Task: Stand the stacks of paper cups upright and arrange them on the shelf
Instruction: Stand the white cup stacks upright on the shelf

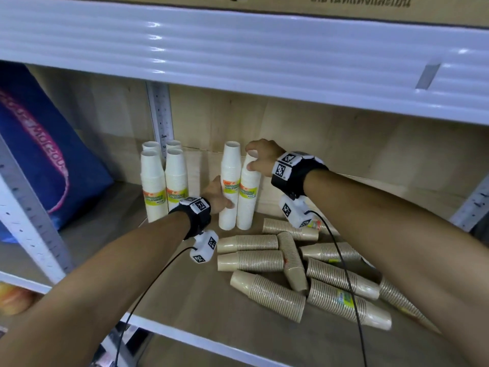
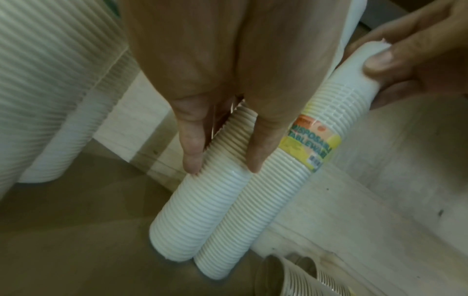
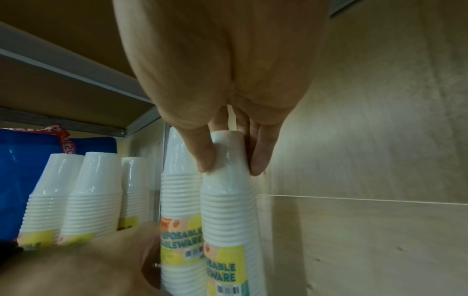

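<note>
Two white paper cup stacks stand upright side by side mid-shelf. My left hand (image 1: 221, 198) grips the left white stack (image 1: 229, 168) at mid-height, thumb and fingers on either side of it (image 2: 224, 167). My right hand (image 1: 252, 160) pinches the top of the right white stack (image 1: 247, 207), fingertips around its top cup (image 3: 231, 168). Both stacks carry yellow-green labels. Several more white stacks (image 1: 164, 186) stand upright in a group to the left. Several brown cup stacks (image 1: 291, 268) lie on their sides at the front right.
The wooden shelf board (image 1: 201, 308) has a white front edge. A blue bag (image 1: 39, 168) leans at the far left. The upper white shelf (image 1: 238, 49) hangs low overhead. A perforated metal upright (image 1: 160, 112) stands behind the left group. Wrist camera cables trail over the lying stacks.
</note>
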